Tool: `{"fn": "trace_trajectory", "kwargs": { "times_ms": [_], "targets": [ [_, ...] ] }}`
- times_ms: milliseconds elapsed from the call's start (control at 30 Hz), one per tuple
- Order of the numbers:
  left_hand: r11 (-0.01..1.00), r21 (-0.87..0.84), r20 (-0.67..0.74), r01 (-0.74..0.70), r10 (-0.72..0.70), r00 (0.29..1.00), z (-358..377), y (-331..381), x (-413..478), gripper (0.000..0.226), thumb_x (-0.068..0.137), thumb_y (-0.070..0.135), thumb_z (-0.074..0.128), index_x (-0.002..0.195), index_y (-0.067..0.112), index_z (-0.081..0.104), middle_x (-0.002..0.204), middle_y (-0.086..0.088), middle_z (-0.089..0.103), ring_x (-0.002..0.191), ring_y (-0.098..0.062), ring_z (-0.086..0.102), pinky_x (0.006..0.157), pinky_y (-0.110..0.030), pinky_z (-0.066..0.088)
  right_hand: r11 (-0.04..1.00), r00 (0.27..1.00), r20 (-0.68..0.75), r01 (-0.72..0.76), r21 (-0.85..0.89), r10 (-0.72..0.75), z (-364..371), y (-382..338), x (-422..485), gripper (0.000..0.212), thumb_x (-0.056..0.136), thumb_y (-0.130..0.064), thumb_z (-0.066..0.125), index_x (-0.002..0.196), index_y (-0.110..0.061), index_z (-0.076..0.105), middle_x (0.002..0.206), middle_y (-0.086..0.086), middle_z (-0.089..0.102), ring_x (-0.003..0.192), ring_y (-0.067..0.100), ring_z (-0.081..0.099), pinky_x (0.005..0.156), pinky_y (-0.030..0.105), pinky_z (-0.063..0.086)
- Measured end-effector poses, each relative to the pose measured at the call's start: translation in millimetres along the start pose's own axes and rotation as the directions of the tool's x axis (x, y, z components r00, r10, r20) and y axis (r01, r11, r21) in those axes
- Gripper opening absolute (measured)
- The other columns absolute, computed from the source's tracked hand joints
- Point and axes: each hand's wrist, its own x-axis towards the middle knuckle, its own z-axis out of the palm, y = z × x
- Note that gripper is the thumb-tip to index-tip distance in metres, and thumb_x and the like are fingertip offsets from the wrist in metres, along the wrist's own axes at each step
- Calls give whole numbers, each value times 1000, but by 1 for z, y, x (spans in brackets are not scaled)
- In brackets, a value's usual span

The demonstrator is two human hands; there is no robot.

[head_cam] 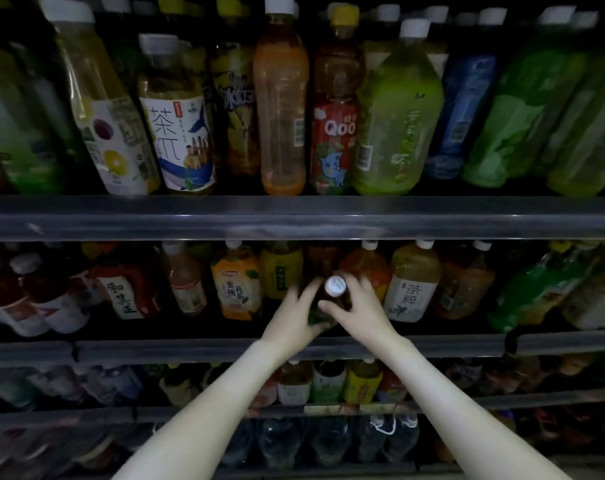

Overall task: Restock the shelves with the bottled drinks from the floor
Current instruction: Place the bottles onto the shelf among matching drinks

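Both the left hand [295, 315] and right hand [358, 308] clasp the upright bottle [335, 286] at the middle shelf [204, 349] front, its slot lying just beyond.

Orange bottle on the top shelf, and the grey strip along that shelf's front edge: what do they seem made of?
Orange bottle: likely clear, thin plastic with a glossy finish; the drink's colour shows through its wall. Grey strip: probably translucent plastic, smooth, with soft highlights along it, though the dim light leaves that open.
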Motion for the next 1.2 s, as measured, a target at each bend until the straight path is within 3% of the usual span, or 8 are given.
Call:
{"fn": "trace_trajectory", "kwargs": {
  "times_ms": [133,233,400,567,800,1000,1100,1200],
  "targets": [
    [994,45,48,-100,98,994,19,-11,-18,85,86,16,69,151,14,14,157,-7,14,146,-20,14,115,-18,12,925,990,-2,129,-356,-138,2,-4,-21,39,93,-46,54,121,-20,46,106,1,56,90,22,59,67,33,47],
    [992,29,24,-121,120,992,26,-16,-22,80,90,15,64,151,10,11,158,-5,13,146,-16,8,105,-3,-4,916,993,-103,8,-401,-54,15,2,-40,38,95,-48,50,114,-18,38,80,-2,57,74,28,63,53,33,41],
    [977,69,-2,-203,204,979,19,-14,-18,73,95,30,57,152,16,14,159,-2,12,146,-14,10,108,-13,8,998,963,-260,-69,-1,66,16,5,-37,24,93,-34,59,92,-19,41,74,-3,56,69,19,59,58,34,44],
    [955,52,-13,-293,294,956,4,-10,-13,68,96,39,52,152,21,17,157,3,19,143,-10,18,107,-12,14,972,830,-516,-122,203,212,8,-9,-33,18,91,-29,61,87,-18,49,74,-6,59,68,8,57,64,35,46],
    [958,34,-77,-285,287,955,20,3,8,52,102,32,40,150,23,24,153,-4,28,140,-18,29,105,-16,23,986,750,-642,-154,66,160,-37,0,-43,15,88,-30,64,83,-24,51,69,-10,59,63,10,56,57,31,38],
    [989,92,-64,-119,125,990,47,41,56,86,94,22,55,151,36,-8,160,-10,-6,147,-32,4,112,-37,28,969,755,-620,-245,37,215,-67,25,-59,22,89,-35,62,76,-31,44,62,-10,57,60,5,55,54,27,34],
    [999,30,-39,-45,46,998,55,47,78,101,90,24,63,149,30,-18,160,-7,-5,147,-29,2,117,-40,13,962,738,-631,-269,50,239,-77,33,-63,21,89,-36,62,77,-30,46,62,-11,57,62,4,56,56,28,35],
    [998,-46,-54,35,-38,998,60,49,90,105,88,28,66,150,25,-19,158,-8,6,145,-27,13,115,-37,18,959,712,-656,-276,69,252,-86,38,-64,17,88,-34,63,79,-29,49,66,-11,60,65,5,58,58,30,40]
  ]
}}
